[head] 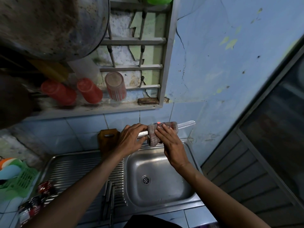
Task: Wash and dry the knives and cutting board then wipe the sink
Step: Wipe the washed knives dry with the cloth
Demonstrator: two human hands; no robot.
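Both arms are reaching forward above the sink (164,199); left hand (131,139) is gripping the knife (187,125) by its handle end; right hand (171,142) is curling a checked cloth (154,134) round the blade, tip sticking out right; cutting board (107,140) is leaning on the wall behind; more knives (109,198) are lying on the drainboard.

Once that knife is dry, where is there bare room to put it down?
The ribbed drainboard is bare between the cutting board and the knives lying near its front edge. The sink basin holds nothing. The green rack on the left and the windowsill with its cups are crowded.
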